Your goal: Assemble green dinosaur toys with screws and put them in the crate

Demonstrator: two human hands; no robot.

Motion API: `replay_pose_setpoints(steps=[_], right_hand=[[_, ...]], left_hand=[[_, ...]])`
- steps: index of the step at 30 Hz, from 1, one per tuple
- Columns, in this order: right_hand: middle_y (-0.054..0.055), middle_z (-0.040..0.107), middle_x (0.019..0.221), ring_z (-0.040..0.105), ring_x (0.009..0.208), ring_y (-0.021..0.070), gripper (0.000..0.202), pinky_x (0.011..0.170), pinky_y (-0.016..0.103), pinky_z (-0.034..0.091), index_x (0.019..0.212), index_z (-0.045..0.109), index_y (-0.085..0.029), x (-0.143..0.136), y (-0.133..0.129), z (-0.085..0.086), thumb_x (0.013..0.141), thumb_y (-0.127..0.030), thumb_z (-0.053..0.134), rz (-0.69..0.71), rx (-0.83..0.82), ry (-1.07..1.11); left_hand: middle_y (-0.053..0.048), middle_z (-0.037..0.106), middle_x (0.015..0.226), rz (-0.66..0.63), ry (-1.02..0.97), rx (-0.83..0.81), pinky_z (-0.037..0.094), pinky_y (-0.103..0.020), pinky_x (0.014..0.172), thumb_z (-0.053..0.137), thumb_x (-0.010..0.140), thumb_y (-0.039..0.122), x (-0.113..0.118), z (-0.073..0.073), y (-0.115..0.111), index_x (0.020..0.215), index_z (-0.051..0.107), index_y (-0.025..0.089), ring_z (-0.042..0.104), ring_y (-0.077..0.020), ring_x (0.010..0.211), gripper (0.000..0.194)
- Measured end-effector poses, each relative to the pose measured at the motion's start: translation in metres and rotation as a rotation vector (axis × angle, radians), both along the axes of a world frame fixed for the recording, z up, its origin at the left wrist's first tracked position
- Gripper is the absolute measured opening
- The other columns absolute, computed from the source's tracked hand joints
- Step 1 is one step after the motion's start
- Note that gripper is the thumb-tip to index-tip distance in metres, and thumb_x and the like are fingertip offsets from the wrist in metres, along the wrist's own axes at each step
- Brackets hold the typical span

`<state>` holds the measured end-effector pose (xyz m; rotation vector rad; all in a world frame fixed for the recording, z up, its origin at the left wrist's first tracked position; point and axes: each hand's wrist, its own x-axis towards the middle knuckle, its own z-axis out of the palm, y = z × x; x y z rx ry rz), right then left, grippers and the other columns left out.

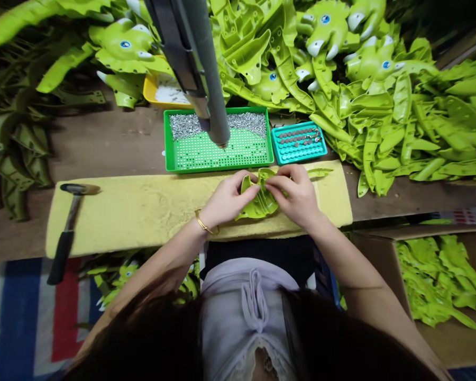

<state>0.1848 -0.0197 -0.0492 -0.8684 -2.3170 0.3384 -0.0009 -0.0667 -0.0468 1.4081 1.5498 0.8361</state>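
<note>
My left hand (233, 196) grips the left side of a bright green plastic toy shell half (262, 205), its hollow side facing up. With fingers pinched at the upper right of the same piece is my right hand (295, 193); whether a small part sits between those fingertips is hidden. The shell is held over a yellow foam pad (143, 211). Right of my right hand, a slim green plastic piece (320, 173) lies on the pad. Just beyond my hands stand a green perforated tray (218, 168) of small screws and a teal tray (299, 159) with small round metal discs.
An electric screwdriver (214, 100) hangs above the screw tray. A hammer (68, 230) lies at the pad's left end. Green dinosaur parts (381, 106) are heaped behind and right. A yellow bin (153, 95) holds white pieces. A cardboard box (381, 259) of parts stands lower right.
</note>
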Motion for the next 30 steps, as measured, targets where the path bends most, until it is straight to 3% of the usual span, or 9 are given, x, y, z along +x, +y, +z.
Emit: replay_pose_setpoints(steps=[3,6,9,12,16,19,21,27,30], right_hand=[[0.007,0.064,0.093,0.057,0.086,0.0184,0.017,0.075,0.036,0.05,0.099,0.072,-0.027,0.005,0.011,0.0,0.089,-0.032,0.059,-0.015,0.044,0.013],[0.006,0.065,0.093,0.059,0.088,0.0194,0.021,0.078,0.037,0.051,0.104,0.071,-0.027,0.014,0.048,-0.004,0.091,-0.032,0.055,-0.2,-0.049,0.031],[0.008,0.066,0.092,0.058,0.088,0.0227,0.021,0.081,0.041,0.049,0.098,0.072,-0.022,0.023,0.093,-0.017,0.088,-0.028,0.055,-0.297,-0.109,-0.124],[0.01,0.067,0.09,0.058,0.086,0.0243,0.016,0.08,0.042,0.047,0.088,0.071,-0.019,0.026,0.115,-0.027,0.085,-0.024,0.056,-0.306,-0.133,-0.249],[0.008,0.068,0.087,0.059,0.079,0.0205,0.009,0.074,0.036,0.047,0.086,0.063,-0.02,0.017,0.088,-0.01,0.086,-0.024,0.055,-0.321,-0.141,-0.135],[0.006,0.07,0.091,0.063,0.084,0.0172,0.01,0.075,0.033,0.05,0.09,0.061,-0.021,0.005,0.045,0.012,0.09,-0.027,0.053,-0.082,-0.155,0.042],[0.006,0.071,0.099,0.065,0.094,0.0188,0.008,0.082,0.035,0.05,0.091,0.062,-0.022,-0.004,0.021,0.017,0.09,-0.026,0.055,0.056,-0.095,0.045],[0.007,0.071,0.108,0.062,0.1,0.0228,0.009,0.086,0.041,0.045,0.094,0.066,-0.025,-0.011,0.0,-0.008,0.088,-0.024,0.06,-0.005,0.171,-0.073],[0.008,0.068,0.119,0.06,0.108,0.0248,0.02,0.091,0.043,0.044,0.107,0.065,-0.028,-0.003,0.002,-0.011,0.087,-0.028,0.061,0.031,0.155,-0.096]], left_hand=[[-0.001,0.063,0.082,0.038,-0.04,-0.019,0.044,-0.026,0.065,0.056,0.08,0.046,-0.004,-0.004,0.0,0.094,0.061,0.017,0.054,-0.0151,0.071,0.032],[0.001,0.062,0.077,0.045,-0.029,-0.025,0.042,-0.025,0.061,0.057,0.079,0.048,-0.009,-0.007,-0.001,0.092,0.061,0.019,0.051,-0.0144,0.067,0.033],[0.002,0.059,0.072,0.036,-0.013,-0.016,0.037,-0.024,0.055,0.056,0.079,0.048,-0.01,-0.007,-0.002,0.094,0.061,0.018,0.045,-0.0125,0.059,0.034],[0.001,0.06,0.073,0.033,0.001,-0.01,0.037,-0.024,0.056,0.056,0.08,0.046,-0.01,-0.007,-0.003,0.094,0.062,0.018,0.045,-0.0123,0.059,0.032],[0.002,0.057,0.07,0.027,0.013,-0.031,0.037,-0.025,0.056,0.055,0.081,0.047,-0.012,-0.009,-0.005,0.095,0.062,0.017,0.045,-0.0126,0.059,0.033],[0.002,0.058,0.071,0.039,0.004,-0.035,0.039,-0.025,0.058,0.054,0.081,0.045,-0.013,-0.011,-0.004,0.095,0.061,0.017,0.048,-0.0136,0.062,0.032],[0.0,0.061,0.077,0.036,-0.021,-0.025,0.042,-0.026,0.062,0.054,0.082,0.044,-0.012,-0.011,-0.003,0.094,0.061,0.017,0.052,-0.0146,0.068,0.03],[-0.001,0.063,0.083,0.031,-0.06,-0.017,0.045,-0.028,0.068,0.055,0.083,0.042,-0.009,-0.009,-0.004,0.095,0.06,0.019,0.054,-0.0157,0.074,0.027],[-0.001,0.063,0.082,0.059,-0.069,-0.031,0.046,-0.028,0.068,0.055,0.083,0.043,-0.01,-0.009,-0.006,0.093,0.06,0.018,0.055,-0.0161,0.074,0.027]])
